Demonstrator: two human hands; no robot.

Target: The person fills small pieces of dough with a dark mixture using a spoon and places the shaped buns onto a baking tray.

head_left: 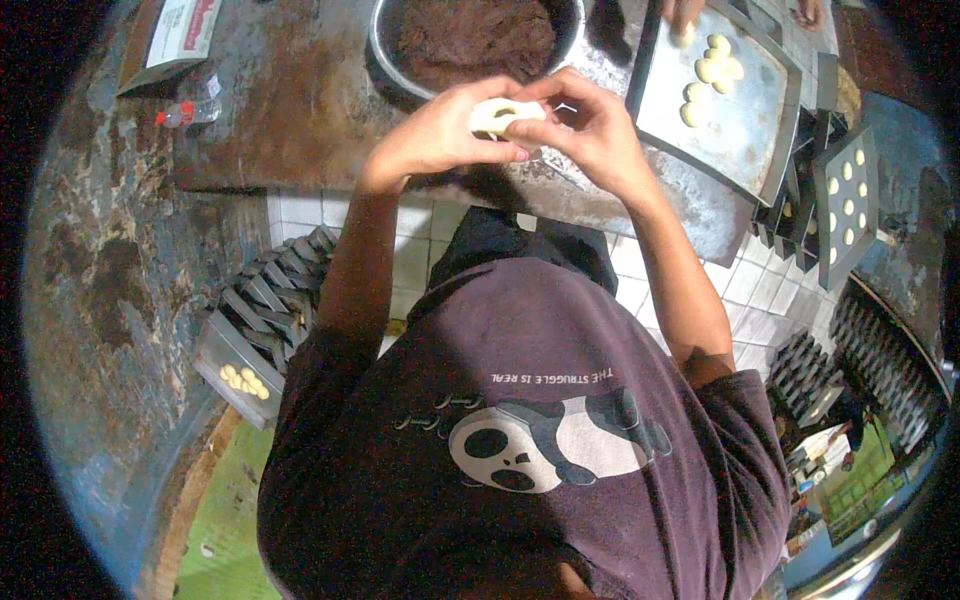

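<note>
Both of my hands are together above the near edge of the worktable, holding a pale piece of dough point(492, 117) with a dark hollow in it. My left hand point(435, 135) cups the dough from the left, thumb underneath. On the other side my right hand point(595, 130) grips it between thumb and fingers. Just beyond them stands a round metal bowl point(378, 50) holding a brown, crumbly mass point(470, 40). To the right, a metal tray point(755, 135) carries several pale dough balls point(718, 65), some touching. Another person's hand point(684, 18) reaches onto its far end.
A clear bottle with a red cap point(190, 113) lies on the table at left, near a white and red box point(185, 40). Stacked dark trays point(265, 300) stand low left, one holding dough balls. More stacked trays point(848, 195) with dough rounds stand at right.
</note>
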